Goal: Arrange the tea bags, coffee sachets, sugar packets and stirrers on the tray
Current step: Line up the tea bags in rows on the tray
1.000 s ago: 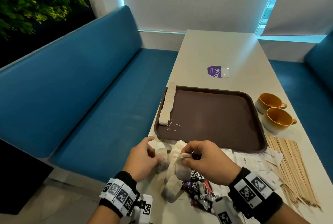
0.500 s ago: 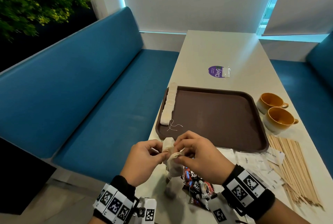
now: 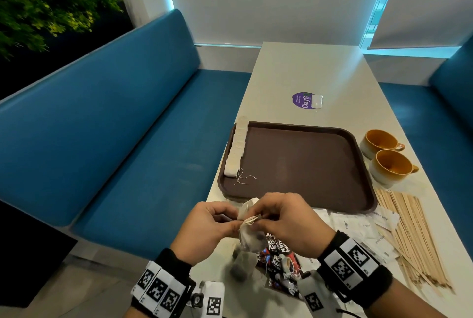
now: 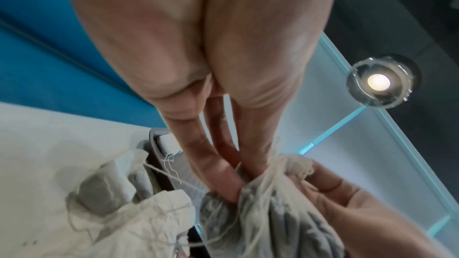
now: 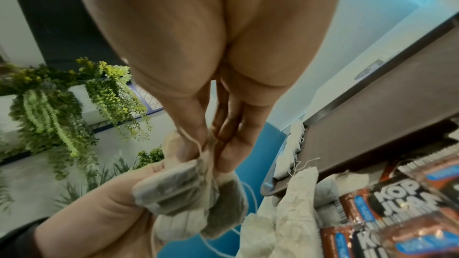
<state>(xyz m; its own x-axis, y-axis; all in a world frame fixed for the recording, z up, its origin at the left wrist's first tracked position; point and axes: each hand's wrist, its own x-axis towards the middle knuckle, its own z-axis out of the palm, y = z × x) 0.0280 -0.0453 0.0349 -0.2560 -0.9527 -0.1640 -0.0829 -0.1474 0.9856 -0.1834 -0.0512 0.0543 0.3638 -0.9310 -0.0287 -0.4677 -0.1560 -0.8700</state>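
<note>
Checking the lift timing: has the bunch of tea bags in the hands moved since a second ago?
Yes. The tea bags, pinched by the left hand and right hand, have risen off the table toward the tray's near rim.

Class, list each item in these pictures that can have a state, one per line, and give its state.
Left hand: pinching the held tea bags.
Right hand: pinching the held tea bags.
Held tea bags: bunched, strings tangled, lifted off the table.
Tray: flat on the table, one row of tea bags along its left rim.
Cups: upright, beside the tray.
Stirrers: loose on the table.
Coffee sachets: heaped on the table.
</note>
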